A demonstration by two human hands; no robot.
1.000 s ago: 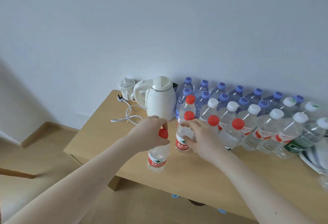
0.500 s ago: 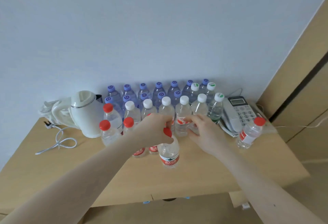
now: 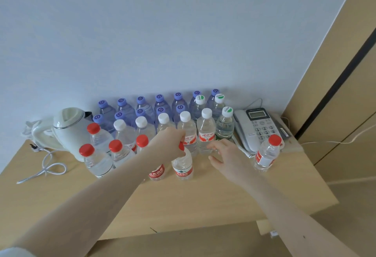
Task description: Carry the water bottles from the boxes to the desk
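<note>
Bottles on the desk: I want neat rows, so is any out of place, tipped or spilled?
One red-capped bottle stands alone beside the phone, apart from the rows. The left hand has a grip on the cap of the front bottle. All bottles that show appear upright, and no spill shows.

Grey-white desk telephone [image 3: 258, 128]: keypad digits 1–7 legible.
Clear white-capped plastic bottle [image 3: 206, 130]: red label, 娃哈哈.
Clear front-row plastic bottle [image 3: 182, 166]: red label, 农夫山泉.
Green-white bottle cap [image 3: 219, 98]: lettering too blurred.
</note>
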